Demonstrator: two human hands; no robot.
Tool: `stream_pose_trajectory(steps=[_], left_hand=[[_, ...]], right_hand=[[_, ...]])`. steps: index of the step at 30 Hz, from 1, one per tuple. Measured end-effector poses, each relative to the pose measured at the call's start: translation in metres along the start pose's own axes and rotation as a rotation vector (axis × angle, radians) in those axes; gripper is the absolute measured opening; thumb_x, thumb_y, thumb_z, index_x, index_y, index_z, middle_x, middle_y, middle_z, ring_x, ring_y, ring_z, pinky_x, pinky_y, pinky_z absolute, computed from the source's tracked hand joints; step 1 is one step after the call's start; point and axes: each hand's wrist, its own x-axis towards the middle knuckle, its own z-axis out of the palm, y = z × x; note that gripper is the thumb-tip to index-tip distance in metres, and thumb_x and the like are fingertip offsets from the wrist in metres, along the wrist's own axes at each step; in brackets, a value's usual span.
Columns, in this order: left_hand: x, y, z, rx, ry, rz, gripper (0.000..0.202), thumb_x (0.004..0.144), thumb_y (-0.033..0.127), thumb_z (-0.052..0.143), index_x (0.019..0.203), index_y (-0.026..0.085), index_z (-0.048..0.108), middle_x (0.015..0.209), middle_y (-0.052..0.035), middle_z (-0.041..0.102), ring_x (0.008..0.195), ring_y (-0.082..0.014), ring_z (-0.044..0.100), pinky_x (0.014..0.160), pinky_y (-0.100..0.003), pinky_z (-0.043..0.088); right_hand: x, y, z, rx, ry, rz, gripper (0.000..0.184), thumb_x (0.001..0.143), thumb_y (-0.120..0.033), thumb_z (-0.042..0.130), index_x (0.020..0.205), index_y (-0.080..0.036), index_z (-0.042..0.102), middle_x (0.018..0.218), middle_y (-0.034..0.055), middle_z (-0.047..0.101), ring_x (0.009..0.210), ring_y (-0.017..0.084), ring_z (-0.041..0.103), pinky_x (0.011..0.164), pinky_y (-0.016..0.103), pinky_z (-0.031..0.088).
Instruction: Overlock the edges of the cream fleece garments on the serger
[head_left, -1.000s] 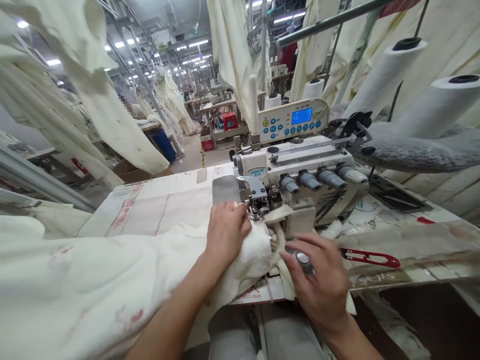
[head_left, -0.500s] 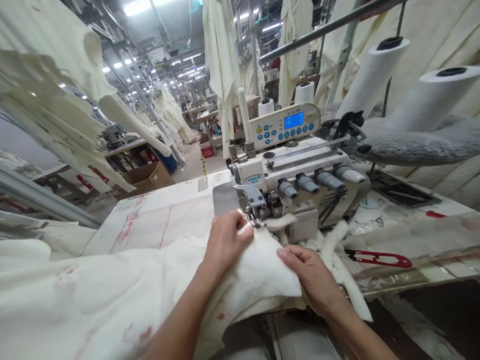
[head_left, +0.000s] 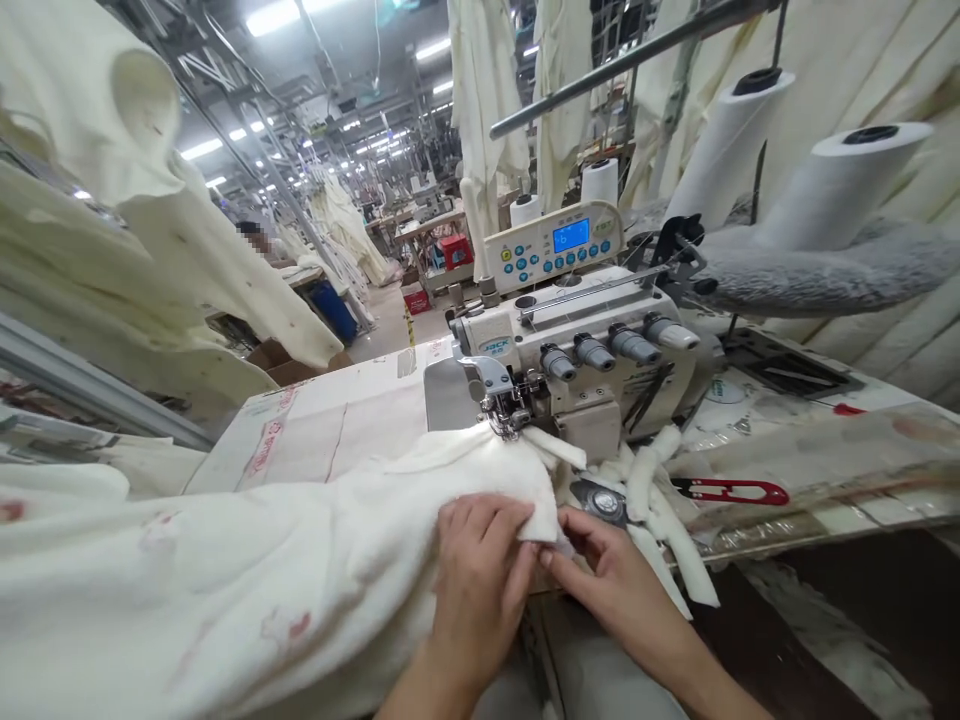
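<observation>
A cream fleece fabric [head_left: 322,540] with faint reddish prints spreads over the table and runs under the presser foot [head_left: 510,415] of a white overlock sewing machine [head_left: 577,350]. My left hand [head_left: 484,560] lies on the fabric near its front corner, thumb and fingers closed on the edge. Close beside it, my right hand [head_left: 607,570] pinches the same corner between thumb and fingers. Both hands are in front of the needle area, apart from it. A narrow trimmed strip [head_left: 555,447] sticks out to the right of the foot.
Fabric offcuts [head_left: 664,500] and red thread snips [head_left: 739,491] lie right of my hands. Thread cones [head_left: 739,150] stand behind the machine. Cream garments [head_left: 487,90] hang around. Far left, a person [head_left: 259,240] is in the background.
My left hand has moved from beside the presser foot back toward me, to the fabric's front corner. My right hand has come in beside it, and the fabric has advanced under the foot.
</observation>
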Motion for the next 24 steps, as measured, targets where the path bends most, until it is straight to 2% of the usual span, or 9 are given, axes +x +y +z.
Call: stream_pose_trajectory(steps=[3,5,9,14,16,18,21,22,24], left_hand=[[0.005,0.004,-0.003,0.032,0.095,0.087,0.012,0.082,0.009,0.050,0.084,0.019,0.056,0.077,-0.0013,0.059,0.076,-0.0161,0.049,0.072,-0.033,0.035],[0.005,0.009,-0.008,0.086,0.153,0.173,0.011,0.082,0.008,0.050,0.080,0.017,0.056,0.068,-0.0014,0.056,0.069,-0.0152,0.046,0.067,-0.032,0.034],[0.000,0.019,-0.012,0.152,0.184,0.263,0.011,0.081,0.009,0.052,0.087,0.016,0.060,0.061,-0.0013,0.052,0.063,-0.0146,0.043,0.062,-0.031,0.033],[-0.004,0.015,-0.008,0.213,0.238,0.362,0.021,0.077,0.011,0.058,0.099,0.013,0.060,0.069,-0.0041,0.059,0.070,-0.0168,0.050,0.068,-0.034,0.036],[-0.004,0.011,-0.006,0.243,0.245,0.399,0.026,0.076,0.010,0.060,0.101,0.012,0.059,0.072,-0.0043,0.061,0.073,-0.0172,0.052,0.071,-0.035,0.036],[-0.005,0.008,-0.004,0.244,0.251,0.419,0.026,0.076,0.007,0.059,0.102,0.012,0.058,0.073,-0.0039,0.062,0.073,-0.0165,0.052,0.070,-0.034,0.036],[-0.003,0.006,-0.002,0.224,0.255,0.460,0.020,0.076,0.009,0.057,0.097,0.012,0.058,0.072,-0.0028,0.060,0.074,-0.0157,0.051,0.070,-0.032,0.036],[-0.001,0.006,-0.003,0.203,0.239,0.475,0.016,0.078,0.013,0.056,0.094,0.013,0.058,0.073,-0.0030,0.060,0.075,-0.0159,0.051,0.072,-0.033,0.037],[0.007,0.004,-0.007,0.146,0.184,0.424,0.013,0.081,0.020,0.052,0.092,0.014,0.057,0.081,-0.0047,0.060,0.081,-0.0170,0.051,0.077,-0.034,0.037]], right_hand=[[-0.005,-0.001,0.002,0.044,0.023,0.023,0.010,0.077,-0.026,0.056,0.079,-0.017,0.057,0.076,0.0008,0.059,0.075,0.017,0.053,0.069,0.026,0.043],[-0.010,-0.002,0.003,0.114,0.065,0.046,0.017,0.077,-0.031,0.059,0.087,-0.018,0.053,0.076,-0.0003,0.059,0.074,0.016,0.054,0.068,0.025,0.043],[-0.021,-0.010,0.005,0.226,0.164,0.104,0.040,0.077,-0.038,0.063,0.106,-0.023,0.039,0.071,-0.0029,0.060,0.067,0.013,0.054,0.064,0.023,0.043],[-0.027,-0.020,0.000,0.272,0.093,0.091,0.046,0.080,-0.037,0.059,0.115,-0.022,0.035,0.064,-0.0029,0.059,0.054,0.011,0.052,0.054,0.020,0.044],[-0.028,-0.018,-0.004,0.092,0.093,-0.022,0.045,0.084,-0.030,0.053,0.124,-0.026,0.033,0.073,-0.0004,0.062,0.057,0.012,0.054,0.056,0.022,0.047],[-0.027,-0.013,-0.010,-0.240,0.135,-0.267,0.045,0.086,-0.020,0.049,0.128,-0.030,0.036,0.087,0.0027,0.062,0.068,0.014,0.057,0.064,0.026,0.048],[-0.019,-0.009,-0.018,-0.651,0.207,-0.685,0.035,0.083,-0.007,0.047,0.111,-0.027,0.054,0.089,0.0049,0.058,0.078,0.017,0.053,0.069,0.030,0.046],[-0.016,-0.008,-0.020,-0.713,0.219,-0.767,0.031,0.082,-0.004,0.047,0.104,-0.024,0.057,0.086,0.0054,0.056,0.077,0.017,0.052,0.068,0.031,0.045],[-0.012,-0.008,-0.022,-0.769,0.236,-0.816,0.025,0.081,-0.002,0.047,0.096,-0.019,0.057,0.082,0.0056,0.053,0.076,0.018,0.050,0.065,0.030,0.044]])
